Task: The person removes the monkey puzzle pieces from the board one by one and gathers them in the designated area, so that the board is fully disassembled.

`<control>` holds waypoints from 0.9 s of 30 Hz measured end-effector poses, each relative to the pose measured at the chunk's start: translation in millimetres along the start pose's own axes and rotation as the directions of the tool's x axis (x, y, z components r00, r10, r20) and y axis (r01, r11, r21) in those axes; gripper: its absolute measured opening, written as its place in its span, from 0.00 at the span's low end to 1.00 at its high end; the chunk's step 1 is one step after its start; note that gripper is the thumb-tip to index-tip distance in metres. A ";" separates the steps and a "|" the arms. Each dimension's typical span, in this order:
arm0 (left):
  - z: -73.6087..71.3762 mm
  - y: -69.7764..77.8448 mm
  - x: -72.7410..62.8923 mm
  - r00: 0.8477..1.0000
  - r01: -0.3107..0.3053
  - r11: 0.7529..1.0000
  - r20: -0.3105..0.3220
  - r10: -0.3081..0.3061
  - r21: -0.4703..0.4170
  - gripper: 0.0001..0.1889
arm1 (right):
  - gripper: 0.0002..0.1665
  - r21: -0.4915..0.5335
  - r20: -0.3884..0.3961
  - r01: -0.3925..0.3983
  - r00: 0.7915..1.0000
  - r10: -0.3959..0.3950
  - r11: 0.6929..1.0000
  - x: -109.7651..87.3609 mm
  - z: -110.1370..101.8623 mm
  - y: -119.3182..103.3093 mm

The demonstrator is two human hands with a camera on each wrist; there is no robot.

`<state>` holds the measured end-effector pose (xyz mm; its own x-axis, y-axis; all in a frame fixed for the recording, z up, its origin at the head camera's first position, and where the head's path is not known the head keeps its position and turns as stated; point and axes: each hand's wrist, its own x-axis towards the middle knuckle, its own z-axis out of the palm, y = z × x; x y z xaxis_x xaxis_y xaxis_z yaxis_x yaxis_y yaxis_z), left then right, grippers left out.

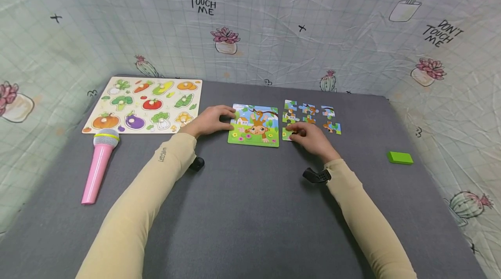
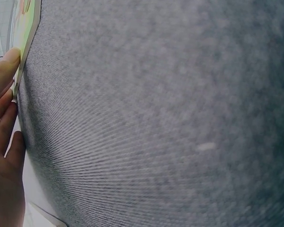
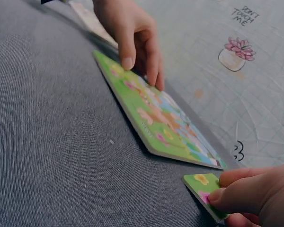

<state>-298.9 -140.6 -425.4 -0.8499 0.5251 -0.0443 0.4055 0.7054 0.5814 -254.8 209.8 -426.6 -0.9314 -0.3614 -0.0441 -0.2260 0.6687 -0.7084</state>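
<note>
A square monkey puzzle board (image 1: 253,125) lies on the grey table, its picture facing up. My left hand (image 1: 212,120) holds it by the left edge, with the thumb (image 3: 128,62) on the rim of its face and the fingers spread along the side. Just right of the board, my right hand (image 1: 312,138) pinches a green puzzle piece (image 3: 200,179) with yellow and pink flowers, close over the tabletop. The fingers hide part of this piece. Several other puzzle pieces (image 1: 309,109) lie in loose rows beyond and beside the right hand.
A vegetable peg board (image 1: 168,111) lies at the back left, behind the left forearm. A pink toy microphone (image 1: 98,170) leans its head at that board's front edge. Far to the right is a green block (image 1: 400,157). A printed cloth (image 1: 266,5) hangs behind the table.
</note>
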 end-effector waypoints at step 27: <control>-1.0 -0.1 0.8 1.000 -0.015 1.000 0.001 0.015 0.013 0.25 | 0.18 -0.150 -0.013 0.100 0.995 -0.103 0.984 -1.3 -1.0 6.7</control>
<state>-299.9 -140.7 -424.7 -0.8433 0.5362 -0.0364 0.4228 0.7036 0.5711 -255.4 215.4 -430.5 -0.9065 -0.4204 0.0384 -0.3585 0.7187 -0.5958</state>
